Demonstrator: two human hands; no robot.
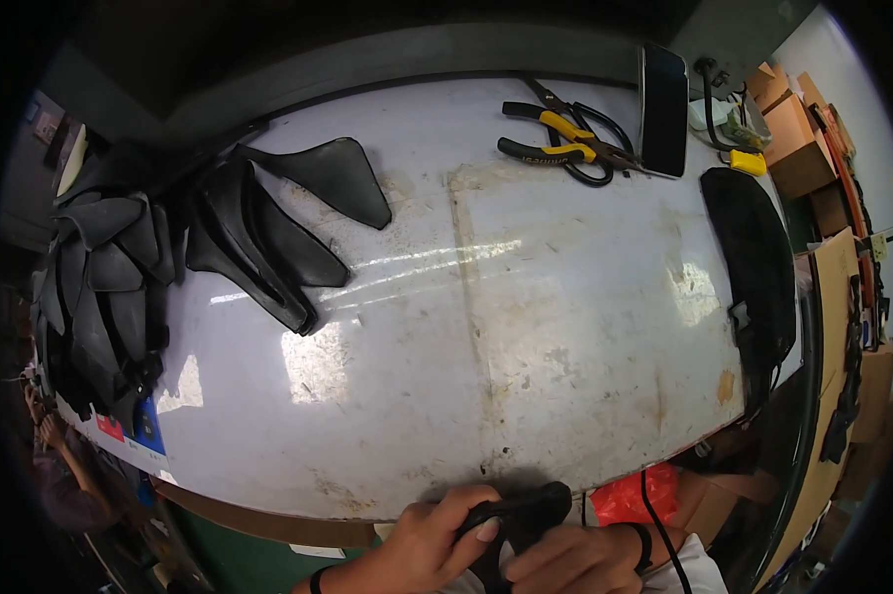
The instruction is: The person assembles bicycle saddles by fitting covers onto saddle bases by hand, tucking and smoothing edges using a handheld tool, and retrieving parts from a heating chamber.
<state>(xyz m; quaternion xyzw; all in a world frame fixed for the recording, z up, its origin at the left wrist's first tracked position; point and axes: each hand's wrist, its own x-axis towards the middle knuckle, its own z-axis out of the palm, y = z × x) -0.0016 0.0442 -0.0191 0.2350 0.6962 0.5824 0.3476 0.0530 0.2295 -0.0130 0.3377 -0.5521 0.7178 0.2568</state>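
Note:
At the near edge of the table, my left hand (pixel 429 543) is closed with its thumb and fingers pinching a black, flexible-looking piece (pixel 538 507). On the same piece, my right hand (pixel 577 560) has its fingers curled over the lower part. How far the piece extends below is hidden by my hands. Several smooth black curved pieces, wide at one end and narrow at the other, lie on the left of the table; one (pixel 340 180) rests a little apart. Further left is a heap of similar black pieces (pixel 110 267).
The whitish, stained table (pixel 575 297) carries yellow-and-black pliers (pixel 555 150), black-handled scissors (pixel 600 119) and a leaning phone (pixel 663 114) at the far side. A long black pouch (pixel 753 267) lies along the right edge. Cardboard boxes (pixel 801 144) stand beyond. A co-worker's arm (pixel 75 460) shows at left.

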